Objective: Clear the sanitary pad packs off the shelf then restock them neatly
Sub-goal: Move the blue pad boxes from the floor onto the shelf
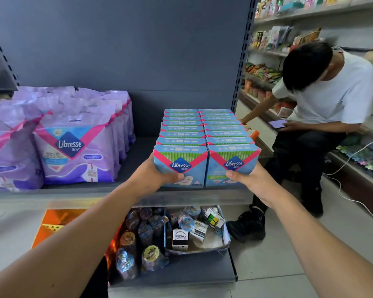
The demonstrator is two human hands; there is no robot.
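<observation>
Two rows of blue Libresse pad packs (202, 130) stand on the grey shelf (138, 191), one behind another. My left hand (154, 174) grips the front pack of the left row (180, 163), thumb across its face. My right hand (249, 179) grips the front pack of the right row (233, 161) the same way. Both front packs stand at the shelf's front edge. Purple Libresse bags (73, 147) fill the left part of the shelf in rows.
A person in a white shirt (329, 97) sits to the right, holding a phone, a shoe close to the shelf unit. The lower shelf holds a cardboard box of small toys (200, 231) and wrapped items (138, 239). An orange item (58, 220) lies lower left.
</observation>
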